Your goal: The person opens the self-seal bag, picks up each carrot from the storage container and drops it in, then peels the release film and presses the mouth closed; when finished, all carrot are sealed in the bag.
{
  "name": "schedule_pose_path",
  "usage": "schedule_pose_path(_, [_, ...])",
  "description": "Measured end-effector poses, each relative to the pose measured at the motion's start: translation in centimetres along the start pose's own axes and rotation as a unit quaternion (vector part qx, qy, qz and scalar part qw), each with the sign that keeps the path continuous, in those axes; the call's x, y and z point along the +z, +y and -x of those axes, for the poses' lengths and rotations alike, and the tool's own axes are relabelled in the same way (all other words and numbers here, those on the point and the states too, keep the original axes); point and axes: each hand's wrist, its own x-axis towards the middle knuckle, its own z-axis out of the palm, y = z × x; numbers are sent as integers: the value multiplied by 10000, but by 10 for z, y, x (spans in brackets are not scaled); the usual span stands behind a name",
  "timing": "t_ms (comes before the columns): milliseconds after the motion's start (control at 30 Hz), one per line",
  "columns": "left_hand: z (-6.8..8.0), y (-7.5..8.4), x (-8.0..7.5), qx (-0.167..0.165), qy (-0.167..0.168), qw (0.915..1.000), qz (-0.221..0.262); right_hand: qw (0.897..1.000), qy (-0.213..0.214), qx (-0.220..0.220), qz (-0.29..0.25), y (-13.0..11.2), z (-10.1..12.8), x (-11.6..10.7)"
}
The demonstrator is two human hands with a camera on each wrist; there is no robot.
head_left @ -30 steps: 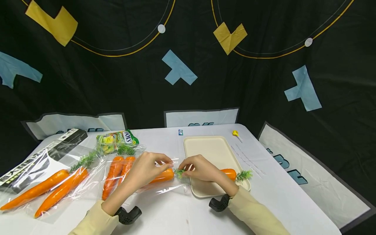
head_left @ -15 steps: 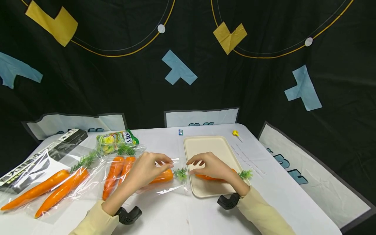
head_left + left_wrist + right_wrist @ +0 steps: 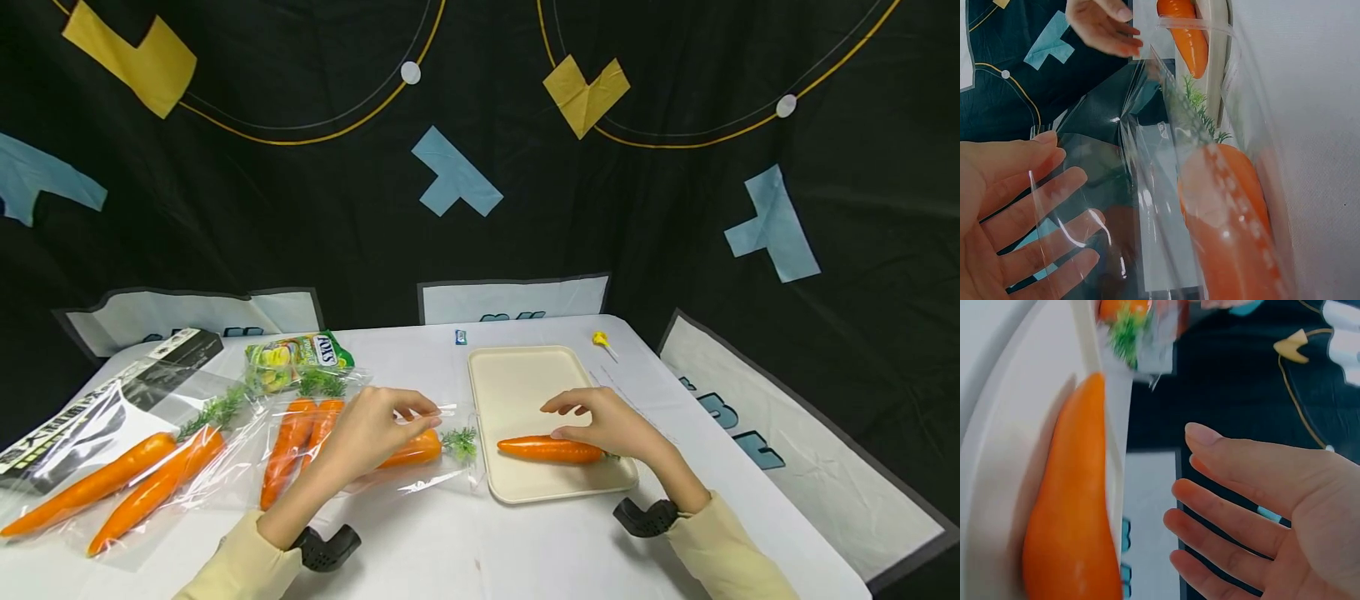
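Observation:
My left hand (image 3: 382,429) pinches the upper film of a clear plastic bag (image 3: 1147,187) between thumb and forefinger, its other fingers spread behind the film. Inside that bag lies a carrot (image 3: 416,450), its green leafy top (image 3: 460,442) pointing right toward the bag's mouth. A second carrot (image 3: 551,450) lies crosswise on the cream tray (image 3: 517,375), its tip to the left. Just above this carrot hovers my right hand (image 3: 611,423), fingers loosely bent and nothing held. In the right wrist view the fingers stand apart from the carrot (image 3: 1072,506). Its leafy end is mostly hidden by my right hand in the head view.
Bagged carrots (image 3: 288,450) and two more carrots (image 3: 161,483) under clear film lie at left. Behind them are a green snack packet (image 3: 300,358) and a black-and-white package (image 3: 150,375). A small blue packet (image 3: 461,337) and a yellow-handled tool (image 3: 602,342) lie farther back.
My right hand has left the leafy top of the bagged carrot and moved right, over the tray's carrot. My left hand has stayed in place on the bag.

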Motion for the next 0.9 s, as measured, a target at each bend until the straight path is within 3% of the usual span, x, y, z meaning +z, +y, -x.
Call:
schedule_pose_path(433, [0, 0, 0, -74, -14, 10000, -26, 9977, -411, 495, 230, 33, 33, -6])
schedule_pose_path(633, [-1, 0, 0, -88, -15, 10000, -40, 9974, -525, 499, 68, 36, 36, -5])
schedule_pose_path(900, [-1, 0, 1, -114, -74, 9999, -30, 9987, -335, 356, 121, 34, 36, -6])
